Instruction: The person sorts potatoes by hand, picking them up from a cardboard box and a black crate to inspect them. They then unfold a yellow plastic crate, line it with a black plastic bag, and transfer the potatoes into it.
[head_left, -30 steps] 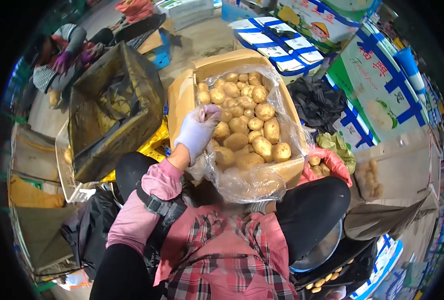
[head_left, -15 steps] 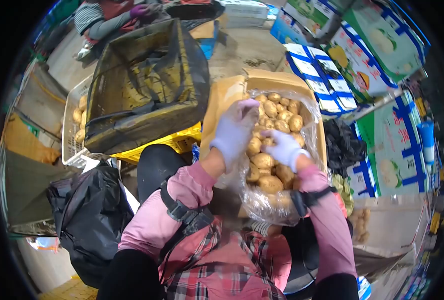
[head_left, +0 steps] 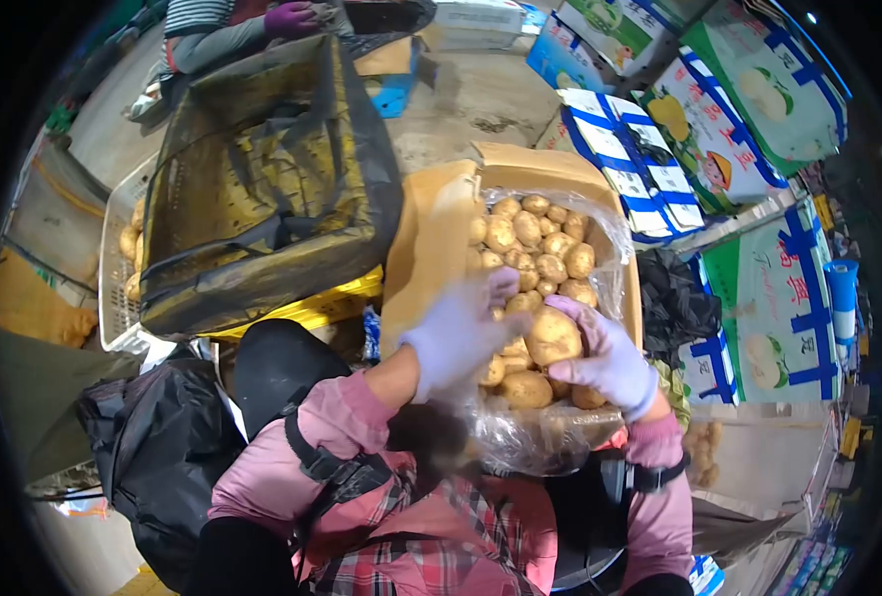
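A cardboard box (head_left: 431, 223) lined with clear plastic film (head_left: 535, 442) stands in front of me, holding several layers of potatoes (head_left: 526, 390). Both my hands wear pale lilac gloves. Gripped in my right hand (head_left: 615, 358), a large potato (head_left: 554, 336) is held above the others. My left hand (head_left: 466, 323) is over the box's left side, fingers apart and slightly blurred by motion, close to the large potato; nothing shows in its grasp.
A crate lined with dark plastic (head_left: 262, 189) sits on a yellow crate (head_left: 337, 306) to the left, beside a white basket (head_left: 115, 258) of potatoes. A black bag (head_left: 168, 427) lies lower left. Printed cartons (head_left: 704, 124) stack at right. Another person's gloved hand (head_left: 290, 18) shows at top left.
My right hand has picked up the large potato and raised it. My left hand has moved down and slightly left, opening its fingers. The view has shifted a little.
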`<state>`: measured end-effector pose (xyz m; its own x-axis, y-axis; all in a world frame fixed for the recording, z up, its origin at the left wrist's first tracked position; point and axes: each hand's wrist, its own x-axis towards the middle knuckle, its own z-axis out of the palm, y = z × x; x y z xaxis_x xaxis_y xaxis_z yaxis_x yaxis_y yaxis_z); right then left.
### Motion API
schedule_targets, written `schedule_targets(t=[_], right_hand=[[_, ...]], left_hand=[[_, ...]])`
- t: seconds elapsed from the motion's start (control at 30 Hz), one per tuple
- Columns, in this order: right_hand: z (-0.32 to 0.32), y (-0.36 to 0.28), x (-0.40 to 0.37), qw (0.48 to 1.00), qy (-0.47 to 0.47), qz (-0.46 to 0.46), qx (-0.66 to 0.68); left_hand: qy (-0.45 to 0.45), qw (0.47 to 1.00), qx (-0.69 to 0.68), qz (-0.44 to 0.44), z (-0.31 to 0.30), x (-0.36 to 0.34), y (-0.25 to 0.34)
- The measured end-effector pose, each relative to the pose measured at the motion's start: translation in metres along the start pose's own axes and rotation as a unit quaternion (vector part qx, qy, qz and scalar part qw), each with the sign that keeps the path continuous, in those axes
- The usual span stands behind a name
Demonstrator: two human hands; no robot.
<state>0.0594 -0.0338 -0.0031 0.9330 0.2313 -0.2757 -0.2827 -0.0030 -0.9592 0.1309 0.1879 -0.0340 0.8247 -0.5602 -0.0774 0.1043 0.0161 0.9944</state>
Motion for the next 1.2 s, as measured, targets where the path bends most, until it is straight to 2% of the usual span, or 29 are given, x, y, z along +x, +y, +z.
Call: schedule_targets(t=[0.03,0.13,0.17,0.27,0.3,0.37,0.43,0.5,0.6,0.67,0.73,0.8,0.87,0.97,1.0,1.07,1.1,1.17,1.2], right_hand=[[0.007,-0.008,-0.018,0.999,0.027,0.001,0.019],[0.023,-0.004,-0.037,0.996,0.064,-0.027,0.062],[0.028,0.0,-0.039,0.994,0.069,-0.04,0.076],[0.029,0.015,-0.04,0.993,0.089,-0.072,0.007],[0.024,0.026,-0.035,0.99,0.093,-0.1,-0.033],[0.023,0.033,-0.036,0.99,0.114,-0.087,-0.019],[0.024,0.03,-0.036,0.991,0.115,-0.062,0.031],[0.027,0.017,-0.04,0.987,0.101,-0.025,0.121],[0.021,0.016,-0.042,0.987,0.088,-0.029,0.132],[0.013,0.028,-0.039,0.989,0.123,-0.076,-0.016],[0.01,0.035,-0.037,0.974,0.15,-0.096,-0.141],[0.013,0.038,-0.038,0.95,0.171,-0.087,-0.245],[0.016,0.034,-0.036,0.963,0.141,-0.112,-0.201],[0.023,0.019,-0.039,0.985,0.124,-0.104,-0.061],[0.024,0.015,-0.04,0.988,0.122,-0.092,-0.002],[0.02,0.027,-0.038,0.973,0.171,-0.109,-0.106],[0.018,0.032,-0.036,0.961,0.193,-0.118,-0.157],[0.02,0.038,-0.036,0.962,0.199,-0.115,-0.146],[0.021,0.038,-0.036,0.963,0.202,-0.112,-0.14]], left_hand=[[-0.074,0.996,0.025,-0.039,0.006,-0.007,0.004],[-0.112,0.973,0.197,0.049,0.033,-0.023,0.019],[-0.117,0.976,0.182,0.023,0.041,-0.023,0.017],[-0.071,0.984,0.161,-0.027,0.051,-0.02,0.019],[-0.057,0.987,0.148,-0.017,0.053,-0.019,0.017],[-0.028,0.993,0.118,0.004,0.054,-0.013,0.004],[-0.029,0.993,0.106,-0.031,0.053,-0.004,-0.017],[-0.015,0.992,0.116,-0.05,0.051,0.002,-0.016],[0.006,0.989,0.145,-0.042,0.05,0.009,-0.012],[-0.004,0.99,0.14,-0.03,0.054,0.01,-0.015],[0.045,0.967,0.23,0.102,0.072,0.008,-0.017],[0.039,0.965,0.241,0.097,0.075,0.007,-0.006],[-0.016,0.984,0.174,-0.042,0.065,0.009,0.009],[0.024,0.994,0.109,0.016,0.057,0.018,-0.018],[0.01,0.997,0.078,-0.024,0.054,0.019,-0.019],[-0.017,0.994,0.017,-0.102,0.049,0.02,-0.015],[-0.017,0.994,0.096,-0.046,0.051,0.015,-0.012],[-0.018,0.966,0.251,0.065,0.058,0.003,-0.005],[-0.035,0.974,0.22,0.035,0.055,0.003,-0.005]])
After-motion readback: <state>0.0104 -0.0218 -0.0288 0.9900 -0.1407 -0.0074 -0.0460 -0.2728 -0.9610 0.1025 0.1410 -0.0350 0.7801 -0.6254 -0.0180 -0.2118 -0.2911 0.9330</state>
